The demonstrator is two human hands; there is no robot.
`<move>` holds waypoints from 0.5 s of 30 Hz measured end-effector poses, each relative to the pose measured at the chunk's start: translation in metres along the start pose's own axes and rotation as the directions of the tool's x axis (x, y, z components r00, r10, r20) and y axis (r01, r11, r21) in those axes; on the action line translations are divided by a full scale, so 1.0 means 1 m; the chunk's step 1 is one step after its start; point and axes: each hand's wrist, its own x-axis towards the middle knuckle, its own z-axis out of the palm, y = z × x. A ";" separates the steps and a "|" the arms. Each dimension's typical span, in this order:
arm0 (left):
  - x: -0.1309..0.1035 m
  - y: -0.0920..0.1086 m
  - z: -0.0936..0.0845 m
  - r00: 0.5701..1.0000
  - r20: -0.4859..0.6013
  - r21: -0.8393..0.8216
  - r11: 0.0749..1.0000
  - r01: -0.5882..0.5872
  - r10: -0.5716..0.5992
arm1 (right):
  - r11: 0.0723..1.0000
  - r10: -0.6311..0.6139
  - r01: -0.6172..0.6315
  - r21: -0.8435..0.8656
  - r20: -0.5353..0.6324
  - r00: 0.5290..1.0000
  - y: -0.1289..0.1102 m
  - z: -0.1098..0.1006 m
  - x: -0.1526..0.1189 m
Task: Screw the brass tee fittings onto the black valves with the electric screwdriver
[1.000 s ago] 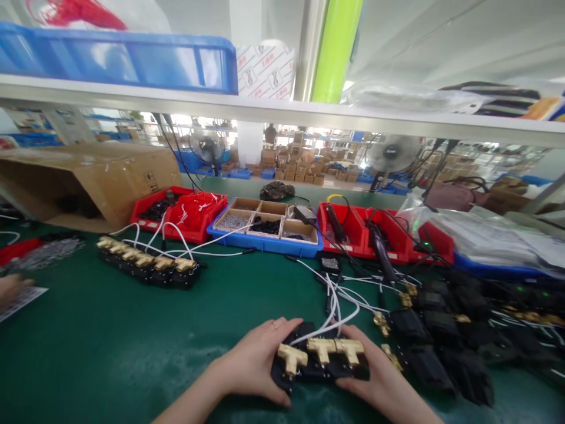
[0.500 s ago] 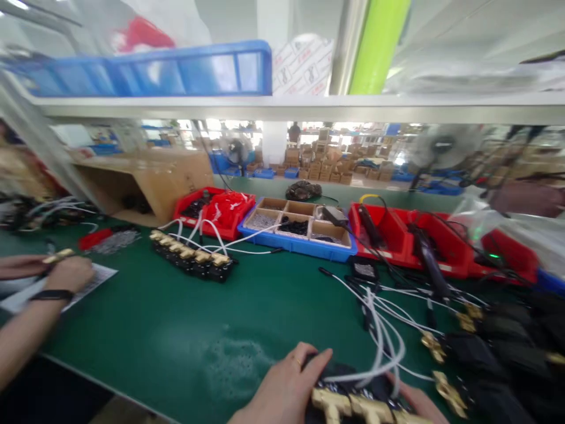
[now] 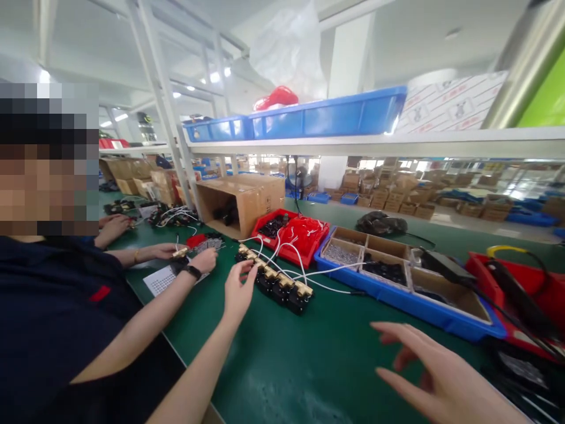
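Note:
My left hand reaches out over the green table, and its fingertips touch the near end of a row of black valves with brass fittings. White wires run from that row toward the bins. I cannot see a firm grip on it. At the lower right, my right hand hovers above the table, fingers spread, holding nothing. A co-worker in a dark shirt sits close on my left. That person's hand with a black watch holds a small brass part above a printed sheet.
Behind the valve row stand a red bin with red parts, a blue tray of small boxes, and an open cardboard box. Another red bin with black cables is at the right. Blue crates sit on the shelf overhead.
My view has swung left and up. Both hands have let go of the black valve block near me. My left hand has reached across to the far row of valves.

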 end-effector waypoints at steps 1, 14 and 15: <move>0.017 -0.012 0.003 0.999 -0.043 0.017 1.000 0.000 0.001 | 0.998 0.037 -0.035 -0.046 0.059 0.998 -0.019 0.002 0.024; 0.129 -0.099 0.019 0.979 0.055 0.082 0.978 0.193 -0.197 | 0.966 -0.108 0.110 -0.235 0.020 0.994 -0.090 0.065 0.158; 0.130 -0.101 0.018 0.974 0.085 0.066 0.977 0.203 -0.208 | 0.962 -0.116 0.117 -0.246 0.017 0.993 -0.093 0.066 0.161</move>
